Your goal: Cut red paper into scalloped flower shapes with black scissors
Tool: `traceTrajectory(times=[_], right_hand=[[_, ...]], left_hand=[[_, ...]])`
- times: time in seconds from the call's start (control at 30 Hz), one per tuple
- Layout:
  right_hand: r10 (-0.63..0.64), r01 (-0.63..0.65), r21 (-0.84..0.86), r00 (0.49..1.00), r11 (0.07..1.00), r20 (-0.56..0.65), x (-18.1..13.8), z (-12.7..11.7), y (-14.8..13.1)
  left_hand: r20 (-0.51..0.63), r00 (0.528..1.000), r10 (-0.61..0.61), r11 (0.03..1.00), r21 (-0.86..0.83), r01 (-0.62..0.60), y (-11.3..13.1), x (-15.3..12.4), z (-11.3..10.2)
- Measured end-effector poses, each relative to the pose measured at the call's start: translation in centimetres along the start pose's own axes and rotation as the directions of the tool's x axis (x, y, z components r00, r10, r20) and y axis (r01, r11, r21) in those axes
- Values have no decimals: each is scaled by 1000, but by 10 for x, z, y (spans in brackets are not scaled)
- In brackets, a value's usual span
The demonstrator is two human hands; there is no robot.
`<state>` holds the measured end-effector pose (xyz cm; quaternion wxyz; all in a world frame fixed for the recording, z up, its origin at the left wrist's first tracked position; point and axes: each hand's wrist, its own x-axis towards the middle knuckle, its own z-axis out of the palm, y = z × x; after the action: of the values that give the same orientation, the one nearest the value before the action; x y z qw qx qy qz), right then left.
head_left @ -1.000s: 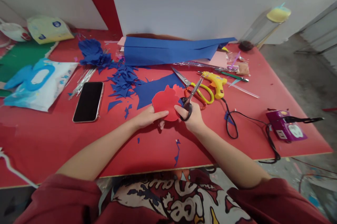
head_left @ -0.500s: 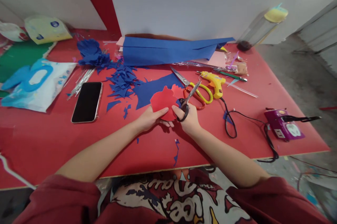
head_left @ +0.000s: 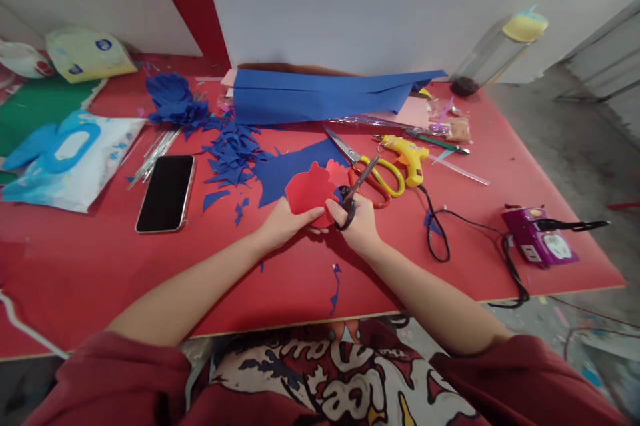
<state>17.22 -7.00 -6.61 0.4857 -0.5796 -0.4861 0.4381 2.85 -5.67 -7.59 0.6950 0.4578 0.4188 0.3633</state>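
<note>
Between my hands is a piece of red paper with a wavy cut edge. My left hand pinches its lower left part, thumb on top and fingers underneath. My right hand holds small black-handled scissors, blades pointing up and away, while its thumb presses on the paper's right edge. A sheet of blue paper lies flat just beyond the red piece. Larger scissors with yellow and orange handles rest on the table near my right hand.
A yellow glue gun lies at right, its cord near a purple power box. At left are a phone, a wipes pack and blue paper scraps. Folded blue paper and a clear bottle stand at the back.
My left thumb has slid slightly right along the red paper, and the small scissors have tilted a little. Everything else on the table stays in place.
</note>
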Motion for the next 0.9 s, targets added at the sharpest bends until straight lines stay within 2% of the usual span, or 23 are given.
traceTrajectory(times=[0.1, 0.27, 0.57, 0.77, 0.9], right_hand=[[-14, 14, -9, 1000, 1000, 1, 0, 0, -3], [-9, 9, 10, 1000, 1000, 12, 1, -1, -2], [93, -98, 125, 995, 987, 44, 5, -2, 5], [88, -91, 61, 994, 994, 60, 6, -3, 4], [95, -99, 45, 992, 994, 81, 7, -4, 5]], left_hand=[[-55, 997, 58, 998, 24, -57, -2, 0, -1], [-17, 1000, -17, 999, 34, 17, 0, -1, 0], [-79, 995, -63, 994, 88, 70, 18, 2, -6], [-84, 993, -80, 984, 154, 92, 31, 2, -7], [-82, 992, -100, 957, 264, 118, 42, 2, -6]])
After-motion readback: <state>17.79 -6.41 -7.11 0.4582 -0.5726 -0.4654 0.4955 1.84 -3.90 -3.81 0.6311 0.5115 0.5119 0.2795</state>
